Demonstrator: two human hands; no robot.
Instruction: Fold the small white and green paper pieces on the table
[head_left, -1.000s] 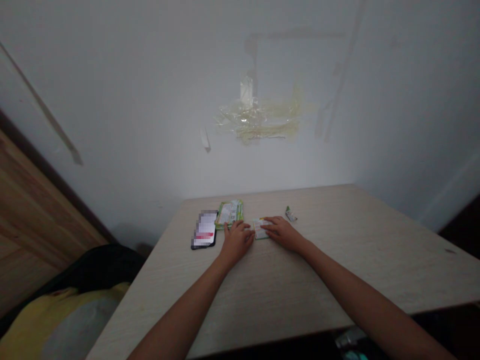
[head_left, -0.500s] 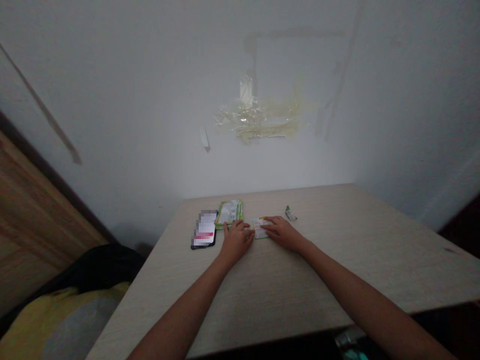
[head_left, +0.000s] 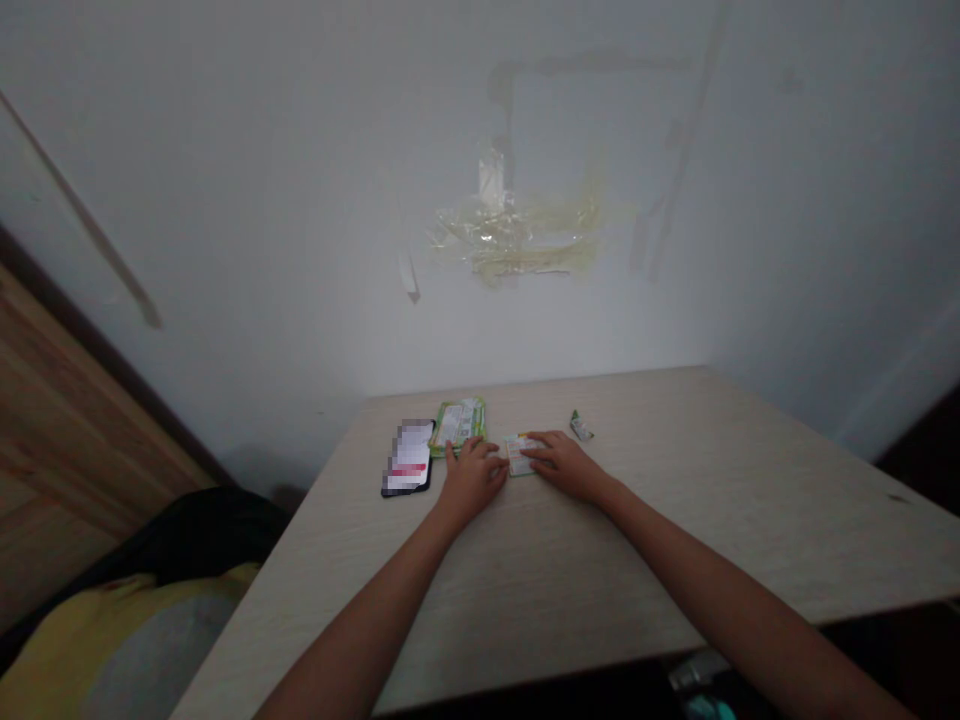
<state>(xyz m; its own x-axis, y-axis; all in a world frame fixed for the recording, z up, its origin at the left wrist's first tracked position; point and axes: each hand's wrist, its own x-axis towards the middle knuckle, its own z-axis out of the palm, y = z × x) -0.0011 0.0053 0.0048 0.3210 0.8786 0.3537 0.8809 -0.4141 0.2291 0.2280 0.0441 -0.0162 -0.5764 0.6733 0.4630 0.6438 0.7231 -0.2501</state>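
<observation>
One flat white-and-green card (head_left: 517,457) lies on one pale wooden table (head_left: 645,405), partly under the right hand (head_left: 564,466), fingers extended; the left hand (head_left: 472,478), fingers loosely spread, adjoins one green-and-white rectangular packet (head_left: 459,424), contents hidden. Also: one dark-edged phone (head_left: 408,460), one crumpled green-and-white scrap (head_left: 580,427).

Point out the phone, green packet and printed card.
Phone (head_left: 409,458), head view, middle of its screen.
Green packet (head_left: 459,423), head view, its upper face.
Printed card (head_left: 517,457), head view, its uncovered left part.

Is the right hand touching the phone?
No, the right hand rests on the small printed card, while the phone lies apart, left of the left hand.
</observation>
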